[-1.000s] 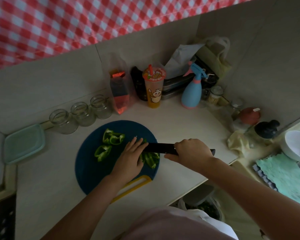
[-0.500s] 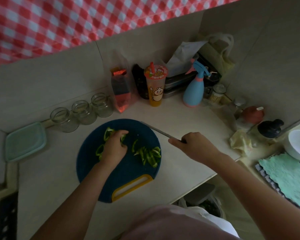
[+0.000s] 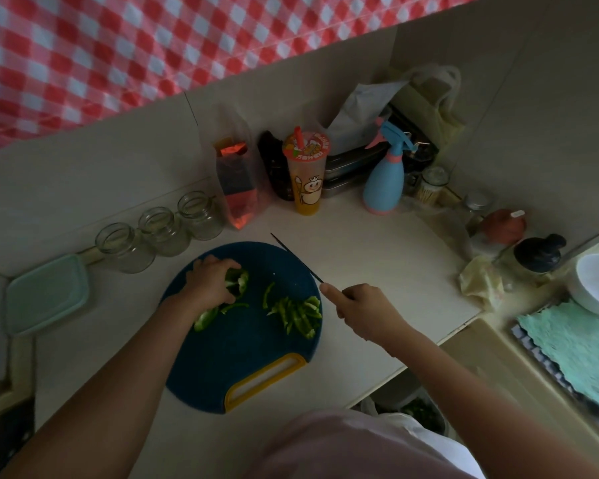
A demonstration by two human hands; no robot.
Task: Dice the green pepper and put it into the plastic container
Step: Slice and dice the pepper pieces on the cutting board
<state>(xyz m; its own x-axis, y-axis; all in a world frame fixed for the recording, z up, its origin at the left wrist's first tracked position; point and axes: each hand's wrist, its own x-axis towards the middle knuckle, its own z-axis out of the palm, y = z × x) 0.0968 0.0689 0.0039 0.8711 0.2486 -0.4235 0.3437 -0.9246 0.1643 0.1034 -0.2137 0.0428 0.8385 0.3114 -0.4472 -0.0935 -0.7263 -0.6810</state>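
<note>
Green pepper lies in parts on the dark blue cutting board [image 3: 249, 368]. The left grip [image 3: 210, 283] is curled over a pepper chunk [image 3: 238, 281], fingers clamped around it. A second uncut piece [image 3: 204, 318] lies just under that grip's wrist, on the side nearer the person. A pile of cut strips [image 3: 296, 314] lies between the two grips, closer to the right one. The right grip [image 3: 363, 309] is closed on the handle of the knife [image 3: 296, 259]. Its blade points away from that grip, over the board's far edge, and appears lifted clear of the pepper. The plastic container [image 3: 45, 293], seemingly lidded, sits on the surface well out beyond the left grip, apart from the board.

The step in hand looks like fetching the next chunk for slicing. Cutting seems partly done: strips only, no crosswise dice visible, nothing in the container. Next, the left grip likely needs to lay the chunk flat mid-board, fingertips tucked back, before the blade comes down beside them.
</note>
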